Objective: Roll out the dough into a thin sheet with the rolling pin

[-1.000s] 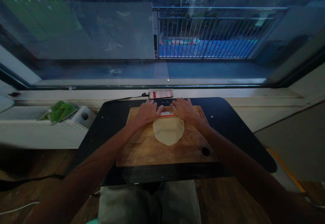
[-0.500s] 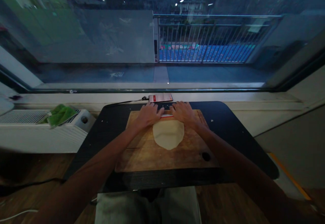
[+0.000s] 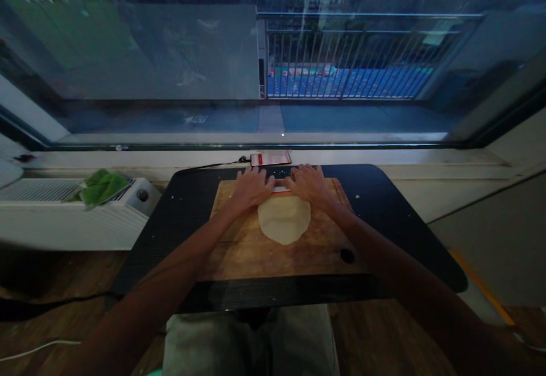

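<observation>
A flat, pale round of dough (image 3: 284,221) lies on a wooden cutting board (image 3: 256,262). Across its far edge, a rolling pin (image 3: 280,189) is mostly covered by my hands; only a short middle part with a white and red strip shows. My left hand (image 3: 252,186) presses on the pin's left side, fingers curled over it. On the right side, my right hand (image 3: 307,185) grips it the same way. Both thumbs point inward with a small gap between them. The pin's ends are hidden.
The board rests on a black table (image 3: 396,239) against a window sill. A phone (image 3: 271,158) with a black cable lies on the sill beyond my hands. A green cloth (image 3: 102,188) sits on the white radiator (image 3: 106,222) at left. Small crumbs dot the table.
The view has tilted down slightly, so everything sits a little higher in the picture. My hands stay on the rolling pin at the far edge of the dough.
</observation>
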